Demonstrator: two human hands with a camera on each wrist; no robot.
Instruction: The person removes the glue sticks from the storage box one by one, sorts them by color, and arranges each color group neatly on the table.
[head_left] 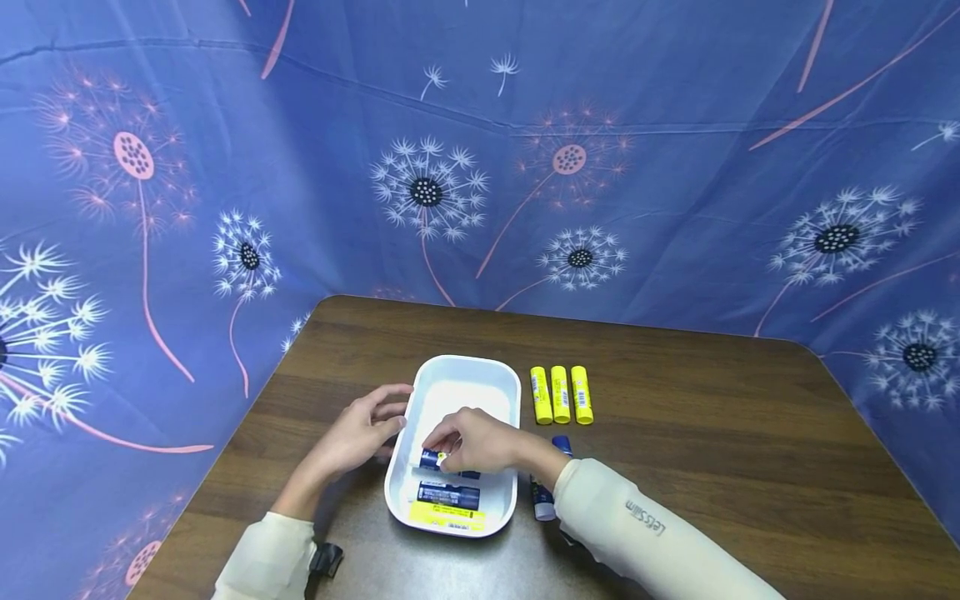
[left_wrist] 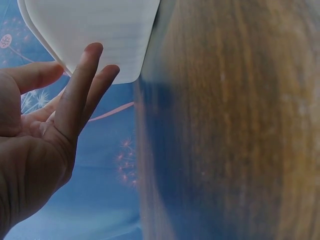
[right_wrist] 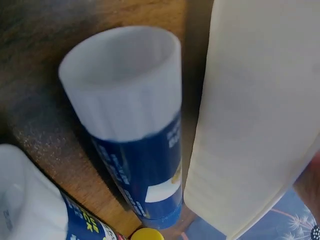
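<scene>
A white plastic tray point(head_left: 465, 392) sits on the table in the head view. Inside its near half, my right hand point(head_left: 480, 442) pinches a blue glue stick point(head_left: 430, 459) lying crosswise, partly covered by the fingers. Nearer to me in the tray lie another blue glue stick point(head_left: 448, 496) and a yellow glue stick point(head_left: 447, 516). My left hand point(head_left: 363, 427) is at the tray's left side, its extended fingers touching the outer wall and the thumb at the rim, as the left wrist view shows. The right wrist view hardly catches the right hand.
Right of the tray, three yellow glue sticks point(head_left: 559, 395) lie side by side on the wooden table point(head_left: 712, 417). Under my right forearm are blue glue sticks with white ends point(right_wrist: 145, 165), close to the tray wall. A blue dandelion-print cloth point(head_left: 675, 167) hangs behind the table.
</scene>
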